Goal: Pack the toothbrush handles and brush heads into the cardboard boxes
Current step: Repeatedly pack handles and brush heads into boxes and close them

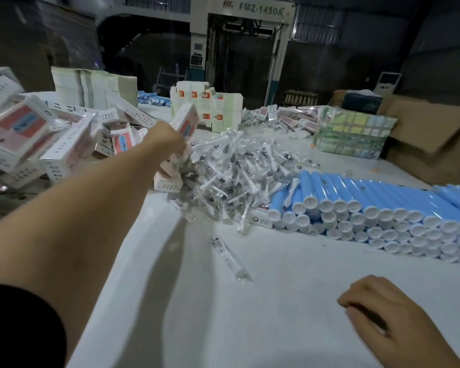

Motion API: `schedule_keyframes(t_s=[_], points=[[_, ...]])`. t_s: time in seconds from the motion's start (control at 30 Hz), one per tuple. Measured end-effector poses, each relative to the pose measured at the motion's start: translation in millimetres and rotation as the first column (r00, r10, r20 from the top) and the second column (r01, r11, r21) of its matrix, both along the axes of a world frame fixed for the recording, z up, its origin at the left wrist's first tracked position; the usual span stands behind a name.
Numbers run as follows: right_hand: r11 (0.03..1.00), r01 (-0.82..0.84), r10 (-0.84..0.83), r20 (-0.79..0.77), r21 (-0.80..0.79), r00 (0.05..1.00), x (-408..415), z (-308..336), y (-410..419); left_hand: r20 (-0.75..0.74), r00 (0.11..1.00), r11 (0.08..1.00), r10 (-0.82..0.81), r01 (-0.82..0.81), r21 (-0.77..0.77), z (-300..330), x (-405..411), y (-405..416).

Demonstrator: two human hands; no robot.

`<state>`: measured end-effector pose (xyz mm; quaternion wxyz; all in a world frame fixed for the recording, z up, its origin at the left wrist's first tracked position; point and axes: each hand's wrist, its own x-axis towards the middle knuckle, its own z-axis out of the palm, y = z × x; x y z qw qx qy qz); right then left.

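Observation:
My left hand (168, 140) is stretched far out to the left of the brush head heap and grips a pink and white cardboard box (185, 120), held up above the table. A heap of white brush heads in clear wrappers (231, 171) lies in the middle. One wrapped brush head (230, 258) lies alone nearer to me. Blue toothbrush handles with white caps (369, 213) are stacked in rows on the right. My right hand (383, 312) rests on the white table (250, 314) at the lower right, fingers loosely curled, holding nothing.
Packed pink and white boxes (37, 139) are piled at the left. Stacks of flat unfolded cartons (205, 107) stand at the back. A green patterned bundle (353, 134) and large brown cardboard (436, 144) lie at the right. A tall machine (239, 35) stands behind.

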<state>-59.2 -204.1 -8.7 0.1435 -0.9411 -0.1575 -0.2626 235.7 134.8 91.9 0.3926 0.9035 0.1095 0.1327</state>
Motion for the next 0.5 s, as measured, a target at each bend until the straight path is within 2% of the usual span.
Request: schedule_keyframes(t_s=[0.13,0.2,0.27,0.33,0.43,0.5], points=[[1.000,0.007,-0.006,-0.060,0.015,0.998,-1,0,0,0.079,0.994,0.996,0.072,-0.067,-0.063,34,-40,21],[0.999,0.014,-0.009,-0.107,0.041,0.994,-3,0,-1,0.172,0.985,0.998,0.022,-0.012,-0.059,48,-65,17],[0.998,0.013,-0.003,-0.158,0.061,0.987,-4,2,-4,0.273,0.955,0.991,-0.114,0.130,-0.041,55,-97,-1],[0.998,-0.001,0.012,-0.165,0.065,0.986,-6,3,-4,0.314,0.905,0.952,-0.289,0.306,-0.008,50,-136,-29],[0.997,0.016,0.001,-0.214,0.074,0.977,-5,2,-4,0.318,0.749,0.807,-0.582,0.582,0.106,24,-198,-73],[0.989,0.071,-0.029,-0.293,0.133,0.956,-8,7,-10,0.294,0.626,0.691,-0.723,0.637,0.341,2,-228,-101]])
